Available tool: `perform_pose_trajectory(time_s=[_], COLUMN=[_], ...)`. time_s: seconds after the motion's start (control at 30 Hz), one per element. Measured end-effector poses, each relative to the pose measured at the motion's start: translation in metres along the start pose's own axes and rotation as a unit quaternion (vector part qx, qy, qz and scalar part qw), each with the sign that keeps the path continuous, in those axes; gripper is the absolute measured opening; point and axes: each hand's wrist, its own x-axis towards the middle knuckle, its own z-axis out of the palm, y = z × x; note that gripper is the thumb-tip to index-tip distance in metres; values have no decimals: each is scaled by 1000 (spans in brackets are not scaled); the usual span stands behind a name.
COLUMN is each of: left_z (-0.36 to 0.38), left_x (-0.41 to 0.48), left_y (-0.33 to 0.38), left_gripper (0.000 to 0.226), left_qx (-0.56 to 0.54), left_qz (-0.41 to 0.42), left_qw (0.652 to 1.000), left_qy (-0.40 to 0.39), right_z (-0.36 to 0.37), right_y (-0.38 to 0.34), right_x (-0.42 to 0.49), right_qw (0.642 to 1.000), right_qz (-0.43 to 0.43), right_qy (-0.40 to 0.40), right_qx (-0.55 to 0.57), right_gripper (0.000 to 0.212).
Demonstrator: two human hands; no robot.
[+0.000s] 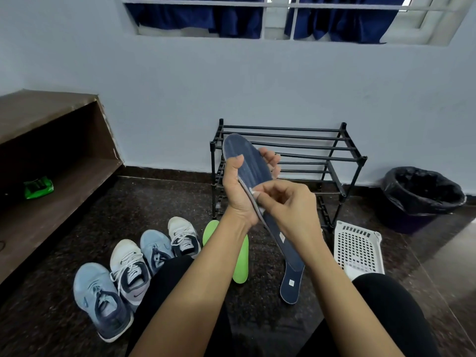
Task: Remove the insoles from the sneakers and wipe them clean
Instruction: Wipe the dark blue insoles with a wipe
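Wiping of a navy insole (248,161) is judged to be the step in hand. The insole is held upright in front of the black shoe rack (344,130), toe end uppermost, by the left hand (237,191), whose thumb is laid over one edge while the fingers are curled round the other. A small white wipe (255,193) is pinched between thumb and fingertips of the right hand (291,204) and is pressed against the near edge of the insole at about mid-length. A further navy portion (291,284) bearing pale labels is seen below the right wrist; whether it is the heel of the held insole or a second insole on the floor cannot be told. Two lime-green insoles (242,264) are lying on the dark floor just beside the sneakers, so removal is judged largely done. Four sneakers are lined up to the left: two light-blue sneakers (100,300) and two white sneakers (130,269). A white perforated basket (358,248) and a bin (394,181) lined in black are noted to the right, and a green packet (38,186) on the low wooden shelf (51,109). For the next move, the wipe is expected to be drawn along the length of the insole with steady pressure while the left-hand grip is kept firm, since the thin insole is likely to flex; the other face is then to be turned up.
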Motion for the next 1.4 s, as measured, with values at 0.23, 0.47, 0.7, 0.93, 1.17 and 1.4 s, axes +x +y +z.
perform_pose_trajectory(time_s=[0.23, 0.47, 0.7, 0.93, 1.17, 1.4], left_z=[9, 13, 4, 7, 16, 7], left_x=[-5, -14, -3, -4, -13, -5], left_y=[-7, -19, -4, -5, -15, -7], left_gripper=[52, 43, 71, 69, 43, 45], left_qx=[1, -10, -20, -4, -20, -38], left_qz=[6, -33, -11, 2, -48, -22], left_qw=[1000, 999, 1000, 999, 998, 999], left_qy=[3, 1, -9, -38, -30, 5], right_z=[1, 6, -3, 0, 5, 0], right_y=[3, 12, 1, 1, 9, 3], right_x=[3, 15, 2, 2, 12, 5], right_qw=[998, 982, 1000, 998, 981, 999], right_qz=[14, -40, 2, 24, -34, 2], right_qy=[62, 178, 14, 54, 181, 47], right_qx=[6, -58, 5, 32, -67, -10], right_gripper=[8, 8, 9, 11, 3, 9])
